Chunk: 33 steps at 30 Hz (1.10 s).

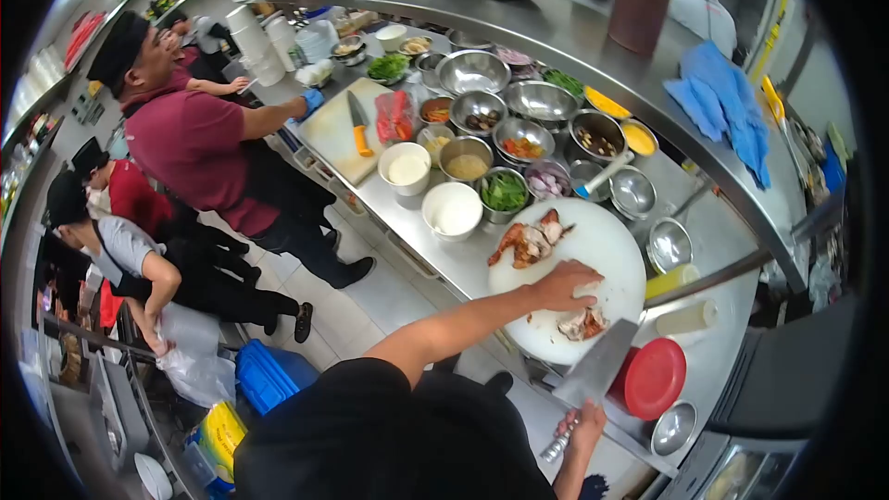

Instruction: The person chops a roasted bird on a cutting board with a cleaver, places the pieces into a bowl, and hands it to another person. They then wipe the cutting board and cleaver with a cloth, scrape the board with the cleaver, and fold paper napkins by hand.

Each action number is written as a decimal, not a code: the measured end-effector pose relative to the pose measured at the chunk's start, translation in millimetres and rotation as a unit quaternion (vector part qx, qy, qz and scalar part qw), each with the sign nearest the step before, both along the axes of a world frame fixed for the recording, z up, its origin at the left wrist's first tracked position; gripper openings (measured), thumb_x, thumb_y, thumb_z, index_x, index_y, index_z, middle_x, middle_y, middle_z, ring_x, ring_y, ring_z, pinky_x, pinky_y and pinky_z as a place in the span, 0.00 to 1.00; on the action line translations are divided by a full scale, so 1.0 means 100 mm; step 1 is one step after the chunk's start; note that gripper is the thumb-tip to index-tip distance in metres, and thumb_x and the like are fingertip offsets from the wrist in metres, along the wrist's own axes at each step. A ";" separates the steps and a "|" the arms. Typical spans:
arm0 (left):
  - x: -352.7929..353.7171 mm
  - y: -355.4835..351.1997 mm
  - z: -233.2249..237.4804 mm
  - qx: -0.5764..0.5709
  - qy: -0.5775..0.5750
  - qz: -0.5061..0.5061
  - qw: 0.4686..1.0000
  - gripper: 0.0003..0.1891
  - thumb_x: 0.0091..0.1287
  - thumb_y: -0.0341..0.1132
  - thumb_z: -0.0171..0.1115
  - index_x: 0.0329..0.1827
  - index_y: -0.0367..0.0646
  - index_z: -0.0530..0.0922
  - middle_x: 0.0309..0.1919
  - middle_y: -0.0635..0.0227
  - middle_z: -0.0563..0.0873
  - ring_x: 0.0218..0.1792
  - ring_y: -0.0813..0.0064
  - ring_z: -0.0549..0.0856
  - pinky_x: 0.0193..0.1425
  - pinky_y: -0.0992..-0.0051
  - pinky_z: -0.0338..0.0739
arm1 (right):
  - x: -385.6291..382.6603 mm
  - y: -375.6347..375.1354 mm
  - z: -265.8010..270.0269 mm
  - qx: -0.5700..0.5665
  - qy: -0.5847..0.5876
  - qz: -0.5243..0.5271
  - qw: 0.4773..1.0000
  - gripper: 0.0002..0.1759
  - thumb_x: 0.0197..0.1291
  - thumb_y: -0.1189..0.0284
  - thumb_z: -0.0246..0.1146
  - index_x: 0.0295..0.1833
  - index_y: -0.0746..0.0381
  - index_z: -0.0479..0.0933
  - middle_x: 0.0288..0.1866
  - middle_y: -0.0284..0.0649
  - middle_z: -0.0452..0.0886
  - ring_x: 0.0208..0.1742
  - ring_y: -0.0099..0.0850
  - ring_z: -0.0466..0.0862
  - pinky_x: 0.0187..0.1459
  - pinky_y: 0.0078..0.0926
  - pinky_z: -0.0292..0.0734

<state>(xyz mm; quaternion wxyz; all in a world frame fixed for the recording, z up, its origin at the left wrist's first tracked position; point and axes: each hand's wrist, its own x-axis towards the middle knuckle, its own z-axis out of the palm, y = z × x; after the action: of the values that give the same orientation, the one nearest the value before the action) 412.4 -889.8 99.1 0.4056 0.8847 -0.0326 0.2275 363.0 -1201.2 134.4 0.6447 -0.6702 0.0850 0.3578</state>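
My left hand (563,286) is over the round white cutting board (619,250), fingers curled around a small pale piece that looks like chicken meat. Just below it on the board lies a cut piece of roast chicken (583,323) with brown skin. A larger part of the roast chicken (531,241) rests near the board's upper left edge. In my right hand (582,430) is the metal handle of a cleaver (597,366). Its broad blade is tilted and overlaps the board's lower right edge, apart from my left hand.
Red plates (651,378) and a steel bowl (674,428) stand right of the cleaver. Several ingredient bowls (503,193) line the counter behind the board. A steel shelf (593,46) overhangs it. Farther left, a co-worker in a maroon shirt (199,139) stands by another cutting board with a knife (359,124).
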 end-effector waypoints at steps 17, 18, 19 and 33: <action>-0.80 1.96 0.91 0.044 -0.116 0.372 0.920 0.23 0.56 0.36 0.65 0.56 0.40 0.80 0.52 0.55 0.83 0.57 0.59 0.81 0.60 0.66 0.75 | 0.02 0.48 0.68 -0.054 -0.262 0.014 0.963 0.05 0.69 0.76 0.48 0.45 0.63 0.70 0.17 0.29 0.66 0.13 0.17 0.65 0.13 0.17 0.59; -0.96 2.38 1.05 -0.075 -0.118 0.442 0.886 0.22 0.57 0.35 0.65 0.55 0.39 0.81 0.46 0.56 0.86 0.50 0.60 0.84 0.56 0.67 0.77 | 0.04 0.50 0.67 -0.066 -0.248 0.007 0.966 0.06 0.68 0.77 0.48 0.45 0.63 0.70 0.17 0.29 0.65 0.13 0.16 0.64 0.13 0.17 0.58; -1.16 3.13 0.94 -0.093 -0.074 0.484 0.867 0.23 0.53 0.31 0.64 0.55 0.39 0.81 0.43 0.51 0.87 0.48 0.56 0.85 0.53 0.64 0.78 | 0.07 0.51 0.62 -0.073 -0.269 0.017 0.960 0.06 0.68 0.77 0.48 0.45 0.64 0.71 0.16 0.29 0.65 0.14 0.16 0.65 0.13 0.17 0.58; -1.10 5.42 0.67 -0.257 0.086 0.499 0.823 0.29 0.60 0.41 0.65 0.61 0.31 0.76 0.35 0.55 0.89 0.37 0.64 0.89 0.45 0.69 0.80 | -0.31 1.59 0.94 -0.383 -0.410 -0.033 0.827 0.09 0.62 0.74 0.52 0.31 0.68 0.73 0.18 0.37 0.73 0.18 0.25 0.72 0.19 0.26 0.67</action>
<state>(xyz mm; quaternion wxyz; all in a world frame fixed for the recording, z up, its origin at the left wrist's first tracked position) 302.4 -348.0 165.7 0.4508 0.6595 0.5082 0.3218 332.1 -1042.5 228.4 0.3227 -0.9453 -0.0350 -0.0330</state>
